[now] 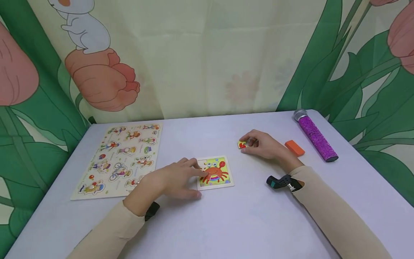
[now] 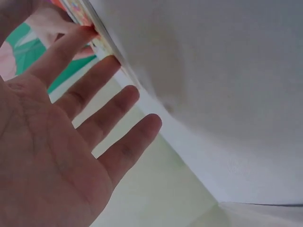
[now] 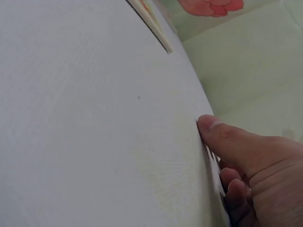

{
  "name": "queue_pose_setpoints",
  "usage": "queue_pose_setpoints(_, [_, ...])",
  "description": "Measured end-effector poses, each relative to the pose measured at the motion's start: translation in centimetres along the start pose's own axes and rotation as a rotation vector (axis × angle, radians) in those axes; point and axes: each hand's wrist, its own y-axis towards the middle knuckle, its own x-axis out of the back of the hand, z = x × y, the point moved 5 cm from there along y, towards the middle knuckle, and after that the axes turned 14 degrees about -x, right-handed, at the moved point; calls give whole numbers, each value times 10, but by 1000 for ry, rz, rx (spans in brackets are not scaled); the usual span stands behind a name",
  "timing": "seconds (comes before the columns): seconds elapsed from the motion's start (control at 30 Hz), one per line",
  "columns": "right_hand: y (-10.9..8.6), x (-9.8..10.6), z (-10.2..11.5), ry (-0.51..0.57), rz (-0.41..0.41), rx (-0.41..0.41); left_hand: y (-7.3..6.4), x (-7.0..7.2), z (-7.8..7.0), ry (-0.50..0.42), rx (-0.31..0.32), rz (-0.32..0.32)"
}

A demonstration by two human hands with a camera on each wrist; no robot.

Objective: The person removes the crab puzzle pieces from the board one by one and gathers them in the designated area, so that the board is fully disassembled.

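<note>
A small square crab puzzle, with a red crab on a yellow ground, lies mid-table. My left hand is at its left side with fingers extended. In the left wrist view the fingers of this left hand are spread, and fingertips meet the puzzle's edge. Farther right, my right hand pinches a small yellow and red puzzle piece at the tabletop, mostly covered by the fingers. The right wrist view shows the thumb of my right hand low against the surface.
A larger board with cartoon animal pictures lies on the left, partly behind the left forearm. Beyond the right wrist are an orange block and a glittery purple microphone. A printed curtain hangs behind the white table.
</note>
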Motion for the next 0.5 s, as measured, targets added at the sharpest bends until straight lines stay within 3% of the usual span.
queue_pose_setpoints(0.27, [-3,0,-2,-31,19,28,4,-1,-2,-6,61,77])
queue_pose_setpoints(0.5, [-4,1,-2,-33,16,19,0,-1,-1,-39,90,81])
